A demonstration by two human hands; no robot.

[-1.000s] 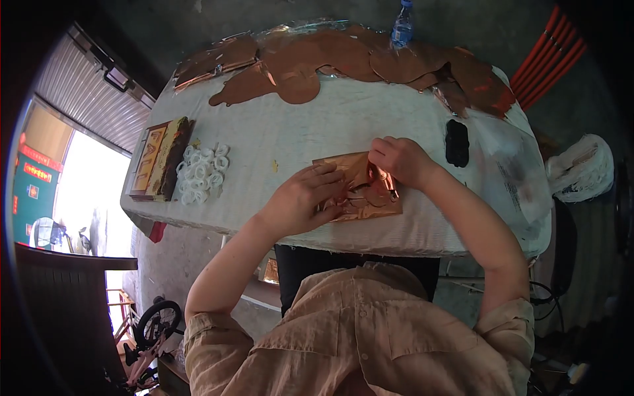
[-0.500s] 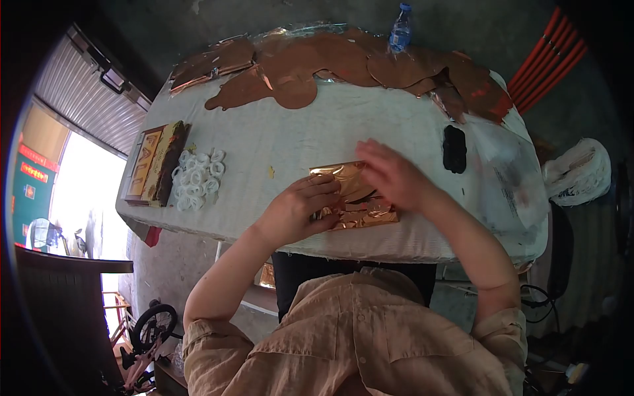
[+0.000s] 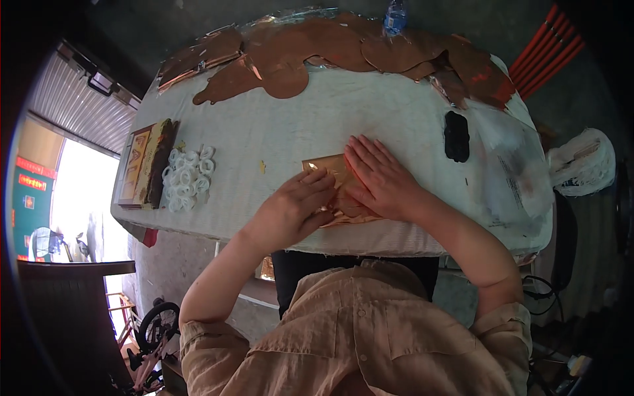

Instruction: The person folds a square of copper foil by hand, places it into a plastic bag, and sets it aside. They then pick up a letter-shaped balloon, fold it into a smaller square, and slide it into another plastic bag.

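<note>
A shiny copper-gold foil packet [image 3: 338,169] lies on the white-covered table in front of me, partly hidden by both hands. My right hand [image 3: 383,179] is pressed flat over its right part, with the fingers stretched out toward the far side. On its left part rests my left hand [image 3: 297,206], its fingers lightly bent and its thumb apart from them near the packet's close edge.
White plastic rings [image 3: 188,179] are heaped at the left beside a stack of patterned booklets [image 3: 146,165]. Brown cut sheets [image 3: 284,59] spread along the far edge, with a water bottle [image 3: 395,18] there. At the right are a black object [image 3: 456,136] and clear plastic [image 3: 505,171].
My right hand, blurred and lifted before, now lies flat on the foil packet. My left hand stays at the packet's left side. The whole view has shifted slightly.
</note>
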